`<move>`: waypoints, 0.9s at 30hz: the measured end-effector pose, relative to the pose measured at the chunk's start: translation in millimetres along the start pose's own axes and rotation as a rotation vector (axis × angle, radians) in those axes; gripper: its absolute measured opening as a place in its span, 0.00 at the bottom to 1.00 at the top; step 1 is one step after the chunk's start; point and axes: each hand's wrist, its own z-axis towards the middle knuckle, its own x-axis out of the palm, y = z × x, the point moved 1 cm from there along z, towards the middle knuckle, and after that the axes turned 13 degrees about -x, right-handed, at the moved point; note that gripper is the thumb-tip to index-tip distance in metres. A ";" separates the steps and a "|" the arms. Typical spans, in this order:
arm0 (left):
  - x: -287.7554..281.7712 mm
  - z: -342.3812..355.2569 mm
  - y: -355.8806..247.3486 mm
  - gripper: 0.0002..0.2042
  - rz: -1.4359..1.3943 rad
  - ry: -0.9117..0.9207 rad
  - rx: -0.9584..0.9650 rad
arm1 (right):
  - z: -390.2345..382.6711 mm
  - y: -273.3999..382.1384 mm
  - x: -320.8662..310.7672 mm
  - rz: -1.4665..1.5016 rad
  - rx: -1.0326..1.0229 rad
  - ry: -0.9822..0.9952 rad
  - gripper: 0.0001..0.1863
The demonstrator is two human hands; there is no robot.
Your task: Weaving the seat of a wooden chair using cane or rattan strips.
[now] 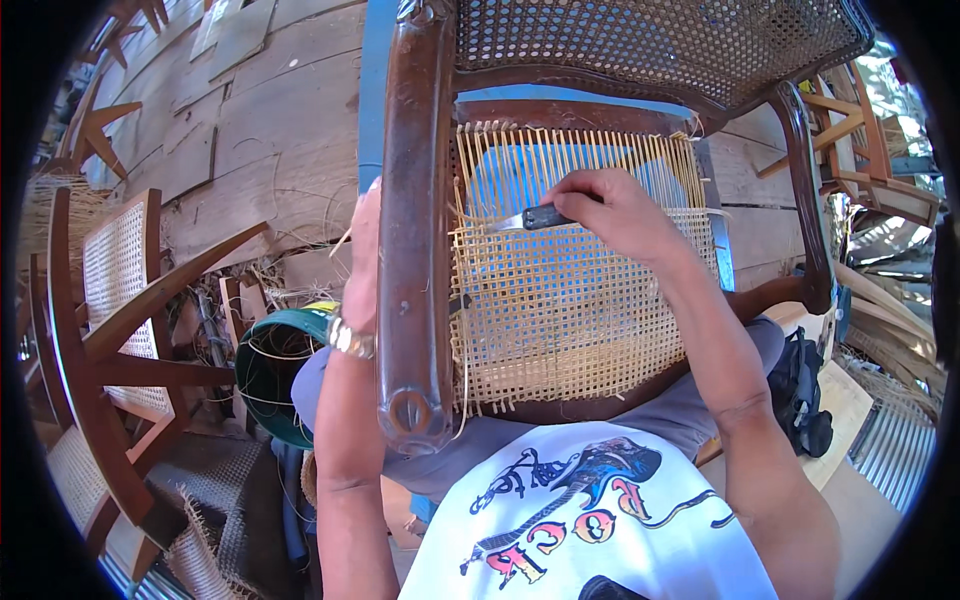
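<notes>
A dark wooden chair frame [413, 260] lies across my lap, with a half-woven cane seat [570, 330] whose upper part has only upright strands. My right hand [615, 210] is closed on the dark handle of a flat metal tool [535, 218], its blade at the weave's upper edge on the left. A horizontal cane strand [720, 212] sticks out past the right side of the weave. My left hand [364, 250] is at the outer side of the left rail, its fingers mostly hidden behind it, with a thin loose strand beside it. A perforated cane back [650, 40] is at the top.
Wooden chairs [150, 360] stand at the left beside a green bucket [262, 375] holding cane strands. More wooden frames [870, 150] are at the upper right, above dark objects [800, 390], boards and corrugated metal [890, 460]. Plank flooring [240, 150] lies beyond the chair.
</notes>
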 end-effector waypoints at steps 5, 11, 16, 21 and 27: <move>29.7 27.4 -24.9 0.03 -0.155 -0.027 0.112 | -9.9 -15.0 34.0 0.014 -0.126 -0.165 0.15; 30.2 38.2 -20.9 0.03 0.126 -0.120 0.276 | 2.2 -24.3 43.3 -0.010 -0.017 -0.098 0.14; 7.2 28.7 -32.1 0.07 -0.217 -0.167 0.143 | 2.2 3.4 6.1 -0.026 -0.009 -0.311 0.14; -53.2 -7.5 -63.1 0.13 0.315 -0.093 0.280 | -28.4 13.4 11.9 0.034 -0.013 -0.127 0.13; -10.0 -39.6 -17.1 0.13 -0.163 0.392 -0.318 | -21.2 -14.4 52.5 0.039 -0.069 -0.217 0.15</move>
